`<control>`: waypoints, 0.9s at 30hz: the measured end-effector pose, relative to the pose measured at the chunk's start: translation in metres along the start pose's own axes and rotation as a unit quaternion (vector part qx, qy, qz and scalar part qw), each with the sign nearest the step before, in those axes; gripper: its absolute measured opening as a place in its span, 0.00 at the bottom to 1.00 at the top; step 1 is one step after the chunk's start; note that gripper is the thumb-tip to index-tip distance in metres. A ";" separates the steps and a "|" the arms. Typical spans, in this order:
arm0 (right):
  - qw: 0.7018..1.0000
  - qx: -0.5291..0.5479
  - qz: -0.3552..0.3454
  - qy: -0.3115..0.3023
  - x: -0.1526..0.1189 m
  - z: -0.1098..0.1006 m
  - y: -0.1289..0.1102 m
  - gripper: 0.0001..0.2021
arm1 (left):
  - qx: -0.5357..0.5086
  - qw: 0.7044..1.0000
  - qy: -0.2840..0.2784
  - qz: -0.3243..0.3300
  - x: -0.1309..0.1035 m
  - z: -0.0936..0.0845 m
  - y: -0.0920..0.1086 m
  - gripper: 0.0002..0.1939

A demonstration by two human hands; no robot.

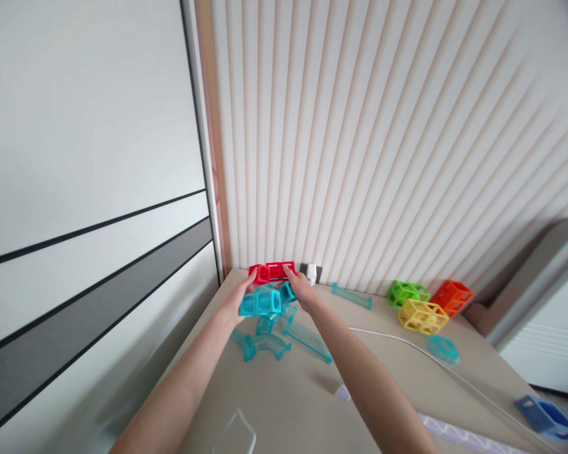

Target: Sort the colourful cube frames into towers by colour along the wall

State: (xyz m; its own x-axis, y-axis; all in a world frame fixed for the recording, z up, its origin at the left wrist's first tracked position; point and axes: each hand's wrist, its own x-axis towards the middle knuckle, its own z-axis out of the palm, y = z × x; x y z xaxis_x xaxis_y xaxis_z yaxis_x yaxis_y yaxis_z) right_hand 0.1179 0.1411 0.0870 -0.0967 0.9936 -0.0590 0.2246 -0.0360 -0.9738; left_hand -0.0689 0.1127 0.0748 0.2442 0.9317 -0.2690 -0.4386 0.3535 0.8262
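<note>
Near the far edge of the beige tabletop (269,397), my left hand (236,299) has its fingers around a teal open-frame block (260,303), with the thumb by a small red frame block (261,273). My right hand (299,285) is closed at a longer red frame block (275,272), its thumb on the block's right end. A second teal block (286,292) lies just under the right hand; whether it is held is unclear. Below the hands lie a curved teal tube (271,343) and a straight teal tube (308,340).
Another teal tube (353,296) lies by the ribbed wall. Farther right are green (407,292), yellow (422,316) and orange (453,297) frame blocks, a teal ring (443,349) and a blue block (546,416). A white cable (407,342) crosses the table.
</note>
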 end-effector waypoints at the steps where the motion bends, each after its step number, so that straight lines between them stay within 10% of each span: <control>1: 1.000 0.008 0.006 -0.002 0.000 0.001 0.000 0.28 | -0.001 1.000 0.001 0.000 -0.002 0.002 0.000 0.23; 15: 1.000 0.019 0.021 0.004 -0.010 0.012 -0.011 0.24 | 0.019 0.995 0.055 0.084 -0.013 0.022 0.003 0.19; 27: 0.970 -0.222 0.015 0.097 0.000 -0.009 0.004 0.21 | 0.005 0.987 0.107 0.117 0.000 0.009 0.009 0.22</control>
State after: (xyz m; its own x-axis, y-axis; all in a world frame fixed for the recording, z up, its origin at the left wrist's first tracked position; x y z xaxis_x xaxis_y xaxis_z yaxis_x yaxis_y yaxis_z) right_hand 0.1274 0.1418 0.0847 0.0908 0.9959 -0.0023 0.6240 -0.0587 -0.7792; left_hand -0.0652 0.1151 0.0871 -0.0522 0.9845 -0.1676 -0.4533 0.1262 0.8824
